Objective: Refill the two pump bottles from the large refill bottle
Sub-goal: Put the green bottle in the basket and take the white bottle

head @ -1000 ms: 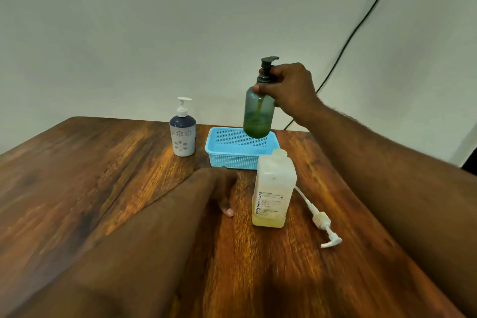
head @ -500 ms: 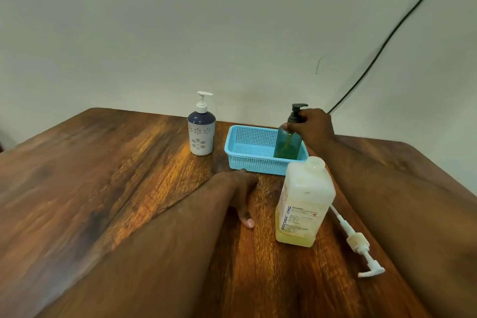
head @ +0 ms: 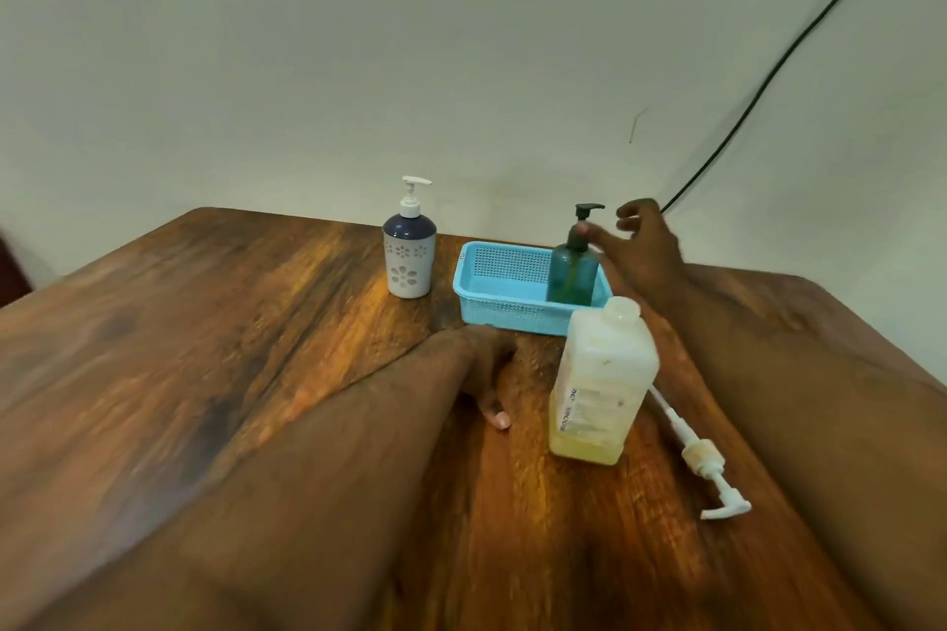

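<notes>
Hovering right of centre, the right hand (head: 646, 246) has its fingers spread, one fingertip at the neck of the green pump bottle (head: 573, 272), which stands upright in the blue basket (head: 499, 292). The left hand (head: 484, 369) rests on the table (head: 205, 348), fingers loosely bent, holding nothing. Below the basket stands the uncapped refill bottle (head: 602, 384), its pump (head: 702, 461) lying at lower right. The white pump bottle (head: 410, 261) stands left of the basket.

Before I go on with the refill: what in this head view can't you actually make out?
- Left hand: most fingers hidden under its own forearm.
- Green pump bottle: base hidden by the blue basket wall; fill level unclear.
- Refill bottle: label print too blurred to read.
- White floral pump bottle: opaque, contents unseen.
- Right hand: motion-blurred; contact with the pump unclear.
</notes>
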A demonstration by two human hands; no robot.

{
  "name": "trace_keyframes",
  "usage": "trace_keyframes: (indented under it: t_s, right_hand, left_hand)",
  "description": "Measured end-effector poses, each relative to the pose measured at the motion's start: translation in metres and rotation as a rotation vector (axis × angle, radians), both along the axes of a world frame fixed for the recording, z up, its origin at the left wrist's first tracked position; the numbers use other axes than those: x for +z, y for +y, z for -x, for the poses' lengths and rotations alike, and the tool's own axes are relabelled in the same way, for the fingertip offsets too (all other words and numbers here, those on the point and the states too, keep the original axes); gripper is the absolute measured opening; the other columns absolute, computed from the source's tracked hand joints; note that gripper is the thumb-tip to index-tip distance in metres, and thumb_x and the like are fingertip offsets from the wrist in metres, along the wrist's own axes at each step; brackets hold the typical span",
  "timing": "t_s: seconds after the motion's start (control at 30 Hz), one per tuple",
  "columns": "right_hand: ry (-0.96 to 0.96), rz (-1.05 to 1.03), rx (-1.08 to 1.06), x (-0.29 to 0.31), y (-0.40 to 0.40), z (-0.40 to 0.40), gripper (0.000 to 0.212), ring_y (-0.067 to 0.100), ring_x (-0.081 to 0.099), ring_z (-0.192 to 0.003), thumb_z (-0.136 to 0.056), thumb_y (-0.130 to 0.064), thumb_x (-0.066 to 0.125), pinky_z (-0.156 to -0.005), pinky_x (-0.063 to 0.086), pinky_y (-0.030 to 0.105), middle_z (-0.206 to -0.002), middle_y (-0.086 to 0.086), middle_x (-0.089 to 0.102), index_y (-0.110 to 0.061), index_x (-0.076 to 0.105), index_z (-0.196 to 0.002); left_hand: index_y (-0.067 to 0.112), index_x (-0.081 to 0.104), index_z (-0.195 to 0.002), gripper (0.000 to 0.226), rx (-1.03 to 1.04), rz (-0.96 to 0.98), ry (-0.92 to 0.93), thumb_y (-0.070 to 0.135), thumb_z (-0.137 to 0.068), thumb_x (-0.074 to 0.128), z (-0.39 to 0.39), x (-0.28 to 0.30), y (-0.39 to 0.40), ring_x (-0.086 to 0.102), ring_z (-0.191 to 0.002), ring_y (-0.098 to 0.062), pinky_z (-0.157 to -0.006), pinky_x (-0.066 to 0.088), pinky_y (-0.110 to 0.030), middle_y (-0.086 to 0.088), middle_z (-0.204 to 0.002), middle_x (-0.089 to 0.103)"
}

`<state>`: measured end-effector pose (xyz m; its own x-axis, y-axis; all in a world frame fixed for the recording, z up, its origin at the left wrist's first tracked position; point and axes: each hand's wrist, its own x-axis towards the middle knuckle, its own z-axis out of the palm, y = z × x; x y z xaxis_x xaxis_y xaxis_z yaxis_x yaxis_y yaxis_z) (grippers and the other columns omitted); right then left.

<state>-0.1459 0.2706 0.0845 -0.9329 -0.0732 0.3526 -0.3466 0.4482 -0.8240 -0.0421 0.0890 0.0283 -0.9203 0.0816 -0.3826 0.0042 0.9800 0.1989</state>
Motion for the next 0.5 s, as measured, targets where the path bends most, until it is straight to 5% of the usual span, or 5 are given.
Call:
trace_keyframes:
  t_s: [0.13, 0.27, 0.37, 0.5]
  right_hand:
    - [0.244, -0.122, 0.018, 0.035, 0.001, -0.016, 0.055, 0.022, 0.059, -0.092, -0.072, -0.061, 0.070, -0.078, 0.048, 0.035, -0.098, 0.003, 0.064, -0.025, 0.051, -0.109]
    - [0.361, -0.299, 0.153, 0.068, -0.035, -0.033, 0.042, 0.020, 0.064, -0.073, -0.073, -0.059, 0.071, -0.074, 0.053, 0.037, -0.077, 0.001, 0.067, -0.025, 0.061, -0.095]
    - [0.360, -0.507, 0.270, 0.077, -0.079, -0.041, 0.038, 0.019, 0.064, -0.082, -0.074, -0.053, 0.073, -0.080, 0.053, 0.036, -0.085, 0.001, 0.068, -0.022, 0.067, -0.095]
    - [0.284, -0.733, 0.384, 0.061, -0.136, -0.045, 0.055, 0.022, 0.057, -0.108, -0.075, -0.040, 0.077, -0.092, 0.045, 0.036, -0.120, 0.006, 0.060, -0.021, 0.058, -0.123]
  left_hand:
    - [0.024, 0.041, -0.147, 0.089, 0.079, -0.119, 0.041, 0.027, -0.070, 0.087, -0.021, 0.007, -0.019, 0.049, -0.132, -0.026, -0.104, 0.048, -0.043, -0.001, -0.144, 0.051]
    - [0.027, 0.041, -0.145, 0.090, 0.315, -0.164, 0.152, 0.028, -0.068, 0.087, -0.032, 0.013, -0.073, 0.048, -0.131, -0.027, -0.103, 0.048, -0.043, -0.003, -0.145, 0.049]
    - [0.028, 0.033, -0.151, 0.098, 0.392, -0.112, 0.206, 0.027, -0.069, 0.087, -0.040, 0.023, -0.109, 0.034, -0.144, -0.029, -0.114, 0.036, -0.048, -0.005, -0.156, 0.037]
    - [0.030, 0.024, -0.154, 0.106, 0.419, 0.039, 0.029, 0.037, -0.068, 0.087, -0.041, 0.019, -0.132, 0.028, -0.146, -0.035, -0.112, 0.036, -0.054, -0.007, -0.160, 0.029]
